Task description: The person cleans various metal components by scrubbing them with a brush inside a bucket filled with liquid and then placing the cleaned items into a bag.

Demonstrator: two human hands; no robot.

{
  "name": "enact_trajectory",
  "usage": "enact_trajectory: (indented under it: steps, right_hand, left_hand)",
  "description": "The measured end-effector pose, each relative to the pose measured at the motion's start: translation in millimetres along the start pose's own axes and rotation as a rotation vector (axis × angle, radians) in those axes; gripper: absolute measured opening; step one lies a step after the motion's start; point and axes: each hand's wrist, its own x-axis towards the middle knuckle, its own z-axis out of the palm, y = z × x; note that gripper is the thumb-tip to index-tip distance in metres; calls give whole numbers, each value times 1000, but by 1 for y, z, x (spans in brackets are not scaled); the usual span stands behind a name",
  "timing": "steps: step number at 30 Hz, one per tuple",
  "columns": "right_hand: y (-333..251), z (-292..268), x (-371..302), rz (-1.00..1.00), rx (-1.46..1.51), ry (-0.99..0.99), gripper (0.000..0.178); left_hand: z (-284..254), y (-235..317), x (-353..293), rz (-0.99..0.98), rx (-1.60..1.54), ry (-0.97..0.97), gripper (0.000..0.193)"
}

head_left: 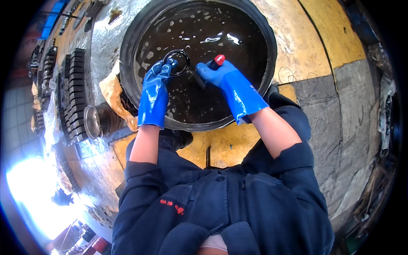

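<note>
Both my hands wear long blue rubber gloves and are held over a wide round black tub (127,55) of dark liquid with pale froth patches. My left hand (159,74) is closed on the near-left side of a wet, shiny black ring (187,57), whose open middle shows the liquid behind it. To its right, my right hand (221,73) grips what looks like a brush (219,60) by its red-ended handle. The brush's dark head (197,80) points down-left, close to the ring; whether they touch I cannot tell, and its bristles are not clear.
Left of the tub lie crumpled brown paper (114,91) and a round metal cylinder (92,122). Beyond them are ribbed dark metal parts (76,93) in a row. Worn yellow floor (297,42) and grey sheets (316,102) extend to the right. My knees flank the tub's near side.
</note>
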Motion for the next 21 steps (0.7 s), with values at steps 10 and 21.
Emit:
enact_trajectory:
  steps: [10,21]
  right_hand:
    - [-38,3,-17,6,-601,-20,39]
    - [-17,10,-5,-147,-909,68,25]
  left_hand:
    - [9,-13,8,336,718,-86,46]
    - [6,-19,-4,-48,527,-308,37]
